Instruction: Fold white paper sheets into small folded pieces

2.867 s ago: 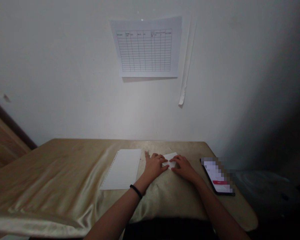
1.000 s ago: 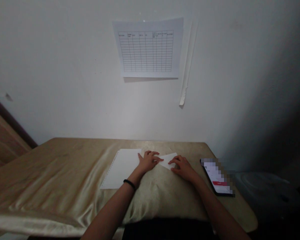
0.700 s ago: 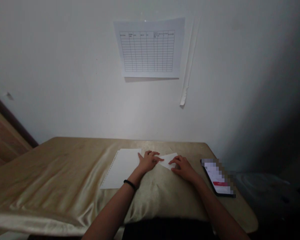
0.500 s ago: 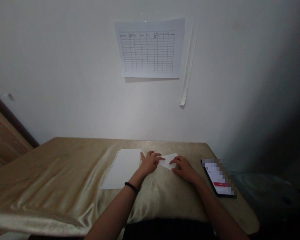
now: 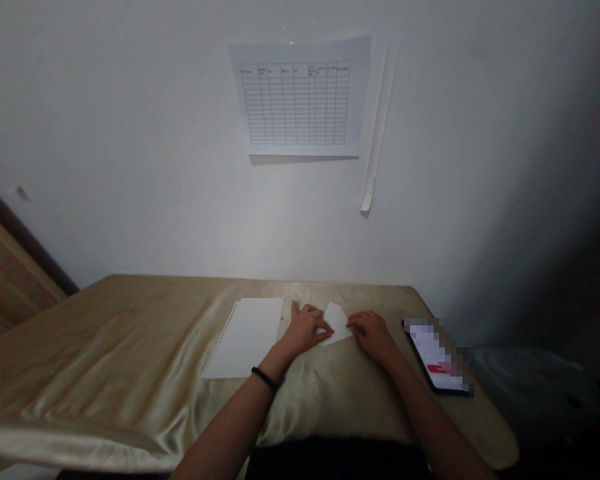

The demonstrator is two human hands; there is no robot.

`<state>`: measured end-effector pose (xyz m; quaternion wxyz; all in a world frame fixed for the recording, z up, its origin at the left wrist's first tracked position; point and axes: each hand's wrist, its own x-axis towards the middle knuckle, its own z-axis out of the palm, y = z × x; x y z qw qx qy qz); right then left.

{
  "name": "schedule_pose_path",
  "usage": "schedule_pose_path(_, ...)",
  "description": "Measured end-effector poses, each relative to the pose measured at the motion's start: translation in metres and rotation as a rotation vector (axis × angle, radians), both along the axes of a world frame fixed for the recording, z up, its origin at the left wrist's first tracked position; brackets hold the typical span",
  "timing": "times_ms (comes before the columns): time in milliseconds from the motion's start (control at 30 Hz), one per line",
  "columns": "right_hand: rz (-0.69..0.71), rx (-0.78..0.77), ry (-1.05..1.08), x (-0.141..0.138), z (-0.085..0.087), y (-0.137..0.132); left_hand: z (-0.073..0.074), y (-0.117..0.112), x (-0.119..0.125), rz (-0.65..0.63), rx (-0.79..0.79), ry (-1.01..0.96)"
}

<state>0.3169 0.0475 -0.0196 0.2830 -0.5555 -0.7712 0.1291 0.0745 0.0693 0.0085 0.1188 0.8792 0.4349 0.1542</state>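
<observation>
A small folded piece of white paper [image 5: 337,325] lies on the cloth-covered table between my hands, with a pointed top and a fold line across it. My left hand [image 5: 308,329] is at its left side, thumb and fingers closed on the edge. At the right corner, the fingertips of my right hand [image 5: 372,331] pinch the paper. Part of the paper's left and right edges is hidden by my fingers. Just left of my left hand, a stack of white loose-leaf sheets [image 5: 245,337] with punched holes lies flat.
A smartphone [image 5: 437,360] with a lit, partly blurred screen lies near the right edge of the table [image 5: 130,333]. A printed table sheet [image 5: 300,100] and a paper strip [image 5: 377,133] hang on the wall. The gold tablecloth is wrinkled on the left.
The folded paper has turned and now points away from me. Both hands have shifted their fingers, from lying over the paper to gripping its left and right sides.
</observation>
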Motion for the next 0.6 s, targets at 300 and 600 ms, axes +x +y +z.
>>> schedule_pose_path(300, -0.006, -0.010, -0.054, -0.007, 0.001, -0.005, -0.006, -0.001, -0.002, -0.001, -0.055, -0.012)
schedule_pose_path(600, -0.171, 0.043, -0.146, -0.005, 0.000, 0.000, 0.004, -0.008, 0.005, -0.036, 0.033, -0.015)
